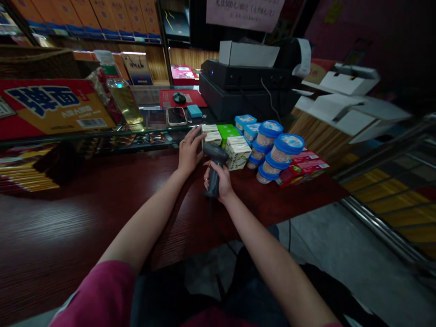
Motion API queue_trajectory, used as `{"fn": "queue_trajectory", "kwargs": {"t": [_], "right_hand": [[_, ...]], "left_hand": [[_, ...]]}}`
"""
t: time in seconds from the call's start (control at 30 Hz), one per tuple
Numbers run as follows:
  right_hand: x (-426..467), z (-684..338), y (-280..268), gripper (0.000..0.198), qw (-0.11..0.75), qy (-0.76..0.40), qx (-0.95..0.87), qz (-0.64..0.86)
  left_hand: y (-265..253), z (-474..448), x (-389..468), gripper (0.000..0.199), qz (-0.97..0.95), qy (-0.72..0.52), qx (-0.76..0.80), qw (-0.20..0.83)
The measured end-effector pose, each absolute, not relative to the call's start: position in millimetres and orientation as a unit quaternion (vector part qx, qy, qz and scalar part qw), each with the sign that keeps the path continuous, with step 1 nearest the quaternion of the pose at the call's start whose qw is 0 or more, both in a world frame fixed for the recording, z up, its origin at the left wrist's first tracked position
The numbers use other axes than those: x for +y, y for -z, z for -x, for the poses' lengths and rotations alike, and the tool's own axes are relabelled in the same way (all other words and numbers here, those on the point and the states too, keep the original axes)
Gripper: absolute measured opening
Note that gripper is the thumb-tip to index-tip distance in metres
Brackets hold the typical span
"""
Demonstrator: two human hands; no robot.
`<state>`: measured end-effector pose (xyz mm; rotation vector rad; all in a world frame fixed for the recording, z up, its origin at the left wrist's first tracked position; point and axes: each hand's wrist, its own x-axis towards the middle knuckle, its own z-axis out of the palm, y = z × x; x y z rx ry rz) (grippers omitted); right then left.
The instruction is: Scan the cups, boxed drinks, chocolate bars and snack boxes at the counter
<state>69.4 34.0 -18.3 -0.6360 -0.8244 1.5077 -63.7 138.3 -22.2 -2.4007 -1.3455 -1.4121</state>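
My right hand (222,180) is wrapped round the handle of a dark handheld barcode scanner (214,179), whose head points forward and left. A cable hangs from its base. Beside it, my left hand (190,152) has its fingers stretched out at the left side of some small white-and-green boxes (211,137); whether the fingertips touch them I cannot tell. A patterned white-and-green box (238,153) stands just right of the scanner head, with a bright green box (228,131) behind it. Blue-lidded tubs (272,156) are stacked further right, next to red packs (304,167).
The dark wooden counter (112,218) spans the front. Behind are a phone (177,116), a mouse (179,97) and black cash-register equipment (245,97). A red-and-yellow carton (54,109) and a bottle (124,97) stand left; opened cardboard boxes (340,113) lie right.
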Motion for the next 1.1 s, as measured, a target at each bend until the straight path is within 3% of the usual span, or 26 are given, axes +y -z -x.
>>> {"fn": "queue_trajectory", "kwargs": {"t": [0.07, 0.23, 0.43, 0.63, 0.73, 0.9, 1.1], "right_hand": [[31, -72, 13, 0.033, 0.623, -0.657, -0.345, 0.245], [27, -81, 3, 0.022, 0.643, -0.662, -0.331, 0.199], [26, -82, 2, 0.019, 0.622, -0.666, -0.356, 0.207], [24, -74, 5, 0.025, 0.507, -0.741, -0.389, 0.207], [21, -67, 8, 0.028, 0.434, -0.778, -0.408, 0.202], [14, -57, 13, 0.034, 0.366, -0.798, -0.433, 0.204], [15, -58, 13, 0.034, 0.388, -0.792, -0.421, 0.211]], "left_hand": [[22, 63, 131, 0.049, 0.775, 0.456, -0.437, 0.006], [26, 54, 132, 0.056, 0.81, 0.438, -0.382, -0.078], [33, 74, 136, 0.029, 0.698, 0.553, -0.422, -0.169], [40, 135, 111, 0.045, 0.45, 0.622, -0.41, -0.493], [37, 163, 91, 0.049, 0.346, 0.633, -0.41, -0.558], [33, 180, 74, 0.051, 0.317, 0.651, -0.42, -0.547], [36, 180, 74, 0.055, 0.455, 0.687, -0.477, -0.307]]}}
